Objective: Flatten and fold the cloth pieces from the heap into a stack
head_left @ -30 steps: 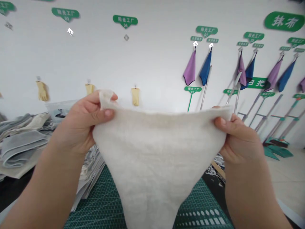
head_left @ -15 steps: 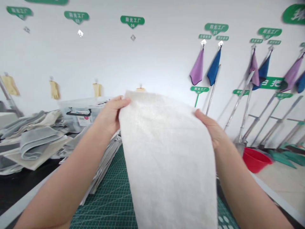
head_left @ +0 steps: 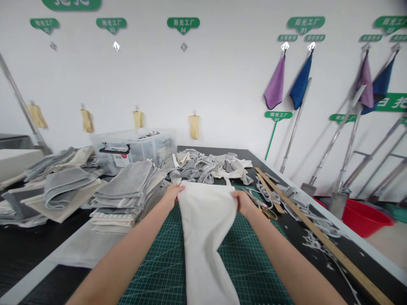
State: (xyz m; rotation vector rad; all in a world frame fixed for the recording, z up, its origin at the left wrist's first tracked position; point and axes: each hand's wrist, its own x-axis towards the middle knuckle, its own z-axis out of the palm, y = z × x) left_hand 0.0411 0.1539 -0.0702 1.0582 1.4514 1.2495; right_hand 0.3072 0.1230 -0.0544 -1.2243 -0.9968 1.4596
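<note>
A long white cloth (head_left: pixel 203 220) is stretched between my two hands, its far edge nearly straight and its near part trailing toward me with a fold along the right side. My left hand (head_left: pixel 173 195) pinches the far left corner. At the far right corner, my right hand (head_left: pixel 243 202) is closed on the fabric. Beneath the cloth lies a green gridded cutting mat (head_left: pixel 251 258). Left of my left hand stands a stack of grey and white cloths (head_left: pixel 127 186). A pair of scissors (head_left: pixel 267 212) lies just beyond my right hand, partly among scraps.
A heap of grey cloth scraps (head_left: pixel 203 165) lies at the table's far end, beside a clear plastic box (head_left: pixel 136 146). Wooden strips (head_left: pixel 311 224) and offcuts run along the right edge. A red bucket (head_left: pixel 365 216) stands on the floor, right.
The cloth and both hands have moved down and farther away from me, over the mat. The view has tilted down, uncovering the scrap heap, scissors and wooden strips.
</note>
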